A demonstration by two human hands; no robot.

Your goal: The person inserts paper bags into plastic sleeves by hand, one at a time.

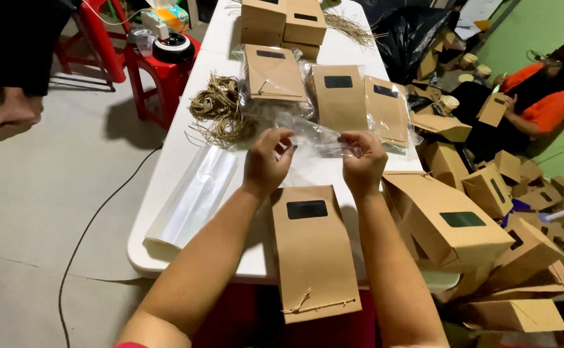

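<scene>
My left hand [267, 159] and my right hand [362, 158] pinch the two ends of a clear plastic bag [316, 136] held above the white table [166, 169]. Just below my hands lies a flat brown paper bag [313, 258] with a dark window and a twine tie at its near end. Three more brown bags wrapped in clear plastic [338, 96] lie side by side beyond my hands.
A stack of clear plastic sheets [195, 196] lies at my left, bundles of twine [220, 109] behind it. Brown boxes [446, 222] pile up at my right. A person in orange [543, 96] sits on the floor at the far right. Red stools [162, 67] stand at the left.
</scene>
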